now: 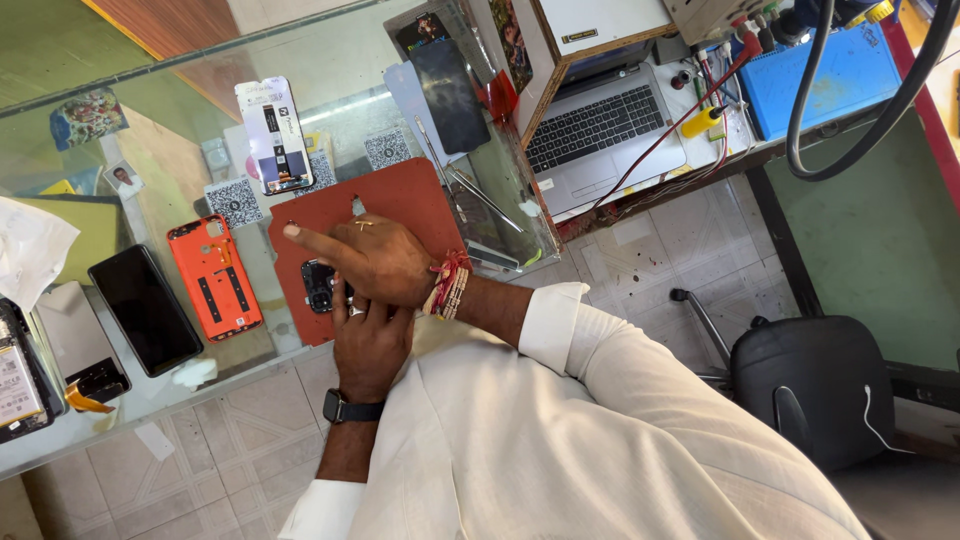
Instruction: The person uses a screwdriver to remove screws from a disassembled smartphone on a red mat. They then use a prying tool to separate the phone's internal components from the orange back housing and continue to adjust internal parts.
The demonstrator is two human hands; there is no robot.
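My left hand (368, 345), with a black watch on its wrist, grips a small dark phone (318, 285) by its lower edge on the red work mat (400, 195). My right hand (375, 258), with thread bracelets at the wrist and a ring, lies across the phone and over the left fingers. Its index finger stretches out flat toward the mat's far corner. The right palm hides most of the phone, and I cannot see whether it holds anything under it.
On the glass counter (160, 130) lie an orange phone back cover (213, 277), a black phone (145, 308), a boxed screen part (273, 135), code cards, and tweezers (480, 195). A laptop (600, 135) and red wires sit beyond. A black chair (815, 385) stands on the tiled floor.
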